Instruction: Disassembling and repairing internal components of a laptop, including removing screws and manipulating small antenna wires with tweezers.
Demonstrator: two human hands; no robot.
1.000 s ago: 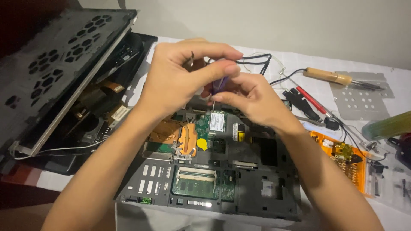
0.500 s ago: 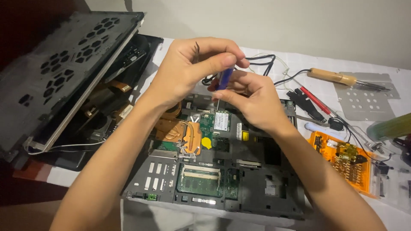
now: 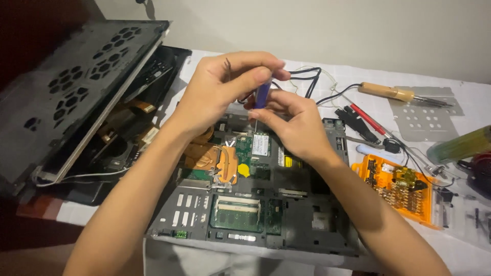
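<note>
An opened laptop base (image 3: 266, 204) lies in front of me with its green circuit board and copper heat pipe (image 3: 215, 158) exposed. A small blue-handled screwdriver (image 3: 262, 94) stands upright over a small card (image 3: 260, 144) near the board's middle. My left hand (image 3: 225, 87) pinches the top of the handle with thumb and fingers. My right hand (image 3: 294, 120) grips the lower handle and shaft from the right. The tip is mostly hidden by my fingers.
A detached black laptop panel (image 3: 76, 87) leans at the left. To the right are an orange bit case (image 3: 401, 186), a wooden-handled soldering iron (image 3: 388, 93), a perforated metal plate (image 3: 427, 120), red and black probes (image 3: 365, 122), black cables (image 3: 307, 76) and a green cylinder (image 3: 460, 145).
The view has shifted slightly. Both hands stay on the screwdriver, and the blue handle now shows more between the fingers, which have shifted their hold a little.
</note>
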